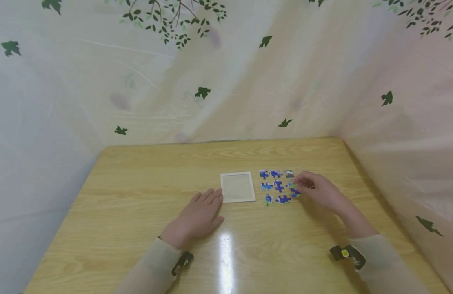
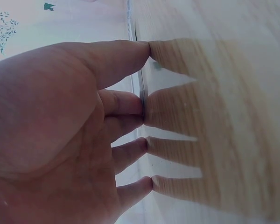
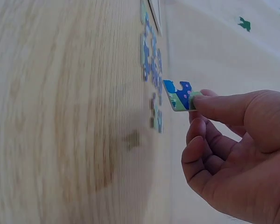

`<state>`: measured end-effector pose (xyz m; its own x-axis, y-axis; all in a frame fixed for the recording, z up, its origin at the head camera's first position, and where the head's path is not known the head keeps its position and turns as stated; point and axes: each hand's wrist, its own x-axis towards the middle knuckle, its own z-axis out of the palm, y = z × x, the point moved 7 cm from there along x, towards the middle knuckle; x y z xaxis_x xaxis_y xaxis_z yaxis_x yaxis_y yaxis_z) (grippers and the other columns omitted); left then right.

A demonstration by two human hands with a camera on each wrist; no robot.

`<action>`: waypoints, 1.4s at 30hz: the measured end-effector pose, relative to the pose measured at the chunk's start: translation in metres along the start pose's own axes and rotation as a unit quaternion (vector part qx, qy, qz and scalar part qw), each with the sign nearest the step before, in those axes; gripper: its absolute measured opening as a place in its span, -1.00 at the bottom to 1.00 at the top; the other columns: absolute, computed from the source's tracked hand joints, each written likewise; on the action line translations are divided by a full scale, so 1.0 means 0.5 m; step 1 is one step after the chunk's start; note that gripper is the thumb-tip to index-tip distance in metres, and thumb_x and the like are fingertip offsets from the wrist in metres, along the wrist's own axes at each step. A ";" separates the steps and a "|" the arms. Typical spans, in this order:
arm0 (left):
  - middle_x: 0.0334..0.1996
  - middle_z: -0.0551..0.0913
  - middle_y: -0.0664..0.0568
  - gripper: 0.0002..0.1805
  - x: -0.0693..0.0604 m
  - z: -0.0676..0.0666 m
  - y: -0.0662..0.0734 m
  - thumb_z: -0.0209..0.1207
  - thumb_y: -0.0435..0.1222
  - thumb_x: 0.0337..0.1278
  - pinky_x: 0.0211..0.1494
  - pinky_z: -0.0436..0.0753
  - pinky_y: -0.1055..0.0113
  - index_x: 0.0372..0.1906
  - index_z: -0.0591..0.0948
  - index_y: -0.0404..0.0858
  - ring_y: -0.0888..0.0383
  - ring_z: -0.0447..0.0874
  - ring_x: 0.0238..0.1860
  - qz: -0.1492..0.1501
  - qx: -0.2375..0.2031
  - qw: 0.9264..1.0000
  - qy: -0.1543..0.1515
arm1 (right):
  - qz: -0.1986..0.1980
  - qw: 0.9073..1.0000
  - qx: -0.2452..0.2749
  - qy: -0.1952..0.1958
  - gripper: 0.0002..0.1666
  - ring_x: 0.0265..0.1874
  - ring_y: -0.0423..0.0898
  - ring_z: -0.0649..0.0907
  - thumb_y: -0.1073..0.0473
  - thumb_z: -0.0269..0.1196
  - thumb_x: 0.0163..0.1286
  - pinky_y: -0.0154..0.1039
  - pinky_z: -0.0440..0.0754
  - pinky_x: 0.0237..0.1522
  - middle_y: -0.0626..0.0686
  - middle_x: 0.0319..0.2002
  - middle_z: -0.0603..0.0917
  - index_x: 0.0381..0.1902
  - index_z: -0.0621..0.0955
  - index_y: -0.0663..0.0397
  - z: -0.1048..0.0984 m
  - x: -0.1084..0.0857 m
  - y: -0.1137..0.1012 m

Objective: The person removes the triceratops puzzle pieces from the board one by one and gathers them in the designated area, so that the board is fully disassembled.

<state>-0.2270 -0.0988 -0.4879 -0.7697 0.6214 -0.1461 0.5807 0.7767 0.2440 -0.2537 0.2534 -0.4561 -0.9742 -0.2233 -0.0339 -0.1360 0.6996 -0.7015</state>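
Observation:
My right hand [image 1: 320,192] pinches a blue and green puzzle piece [image 3: 181,95] between thumb and fingers, lifted off the table in the right wrist view. Below and left of that hand, several puzzle pieces [image 1: 278,186] lie spread in loose rows, apart from one another. To their left is a square white-edged frame [image 1: 253,187] with a plain pale inside. My left hand [image 1: 198,216] rests on the table with fingers stretched out, its fingertips at the frame's left edge. In the left wrist view, the fingertips [image 2: 142,49] touch the tabletop.
The wooden table [image 1: 138,183] has a glossy top with a bright reflection near the front. A pale curtain [image 1: 230,81] printed with leaves and branches hangs behind it and along both sides. Dark bands with small devices [image 1: 182,261] sit at both wrists.

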 end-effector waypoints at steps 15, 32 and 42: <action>0.76 0.17 -0.17 -0.23 -0.001 -0.002 0.001 0.10 0.02 0.73 0.78 0.07 -0.21 0.72 0.28 -0.35 -0.21 0.08 0.75 0.005 0.007 1.000 0.003 | 0.030 0.999 0.006 -0.013 -0.75 -0.05 0.05 0.71 0.31 0.40 0.56 -0.26 0.73 -0.09 0.11 -0.08 0.77 0.11 0.68 0.27 0.004 -0.001 0.047; 0.76 0.16 -0.16 -0.22 -0.001 -0.002 0.002 0.09 0.03 0.74 0.78 0.06 -0.20 0.72 0.28 -0.35 -0.20 0.08 0.75 0.002 0.005 1.000 0.000 | 0.030 0.998 -0.054 -0.024 -0.87 -0.02 0.12 0.75 0.28 0.38 0.60 0.29 0.71 0.18 0.02 -0.13 0.80 0.01 0.78 0.16 0.021 -0.001 0.047; 0.76 0.16 -0.17 -0.22 -0.001 -0.001 0.002 0.09 0.04 0.73 0.78 0.06 -0.20 0.72 0.28 -0.35 -0.20 0.07 0.75 0.001 0.005 1.000 0.000 | 0.019 0.998 -0.056 -0.024 -0.88 -0.06 0.05 0.72 0.30 0.37 0.58 0.25 0.72 0.16 -0.02 -0.18 0.76 0.00 0.78 0.16 0.028 0.000 0.049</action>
<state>-0.2261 -0.0984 -0.4872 -0.7689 0.6226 -0.1455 0.5843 0.7767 0.2353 -0.2544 0.2611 -0.4830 -0.9698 -0.2249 -0.0946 -0.1209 0.7795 -0.6147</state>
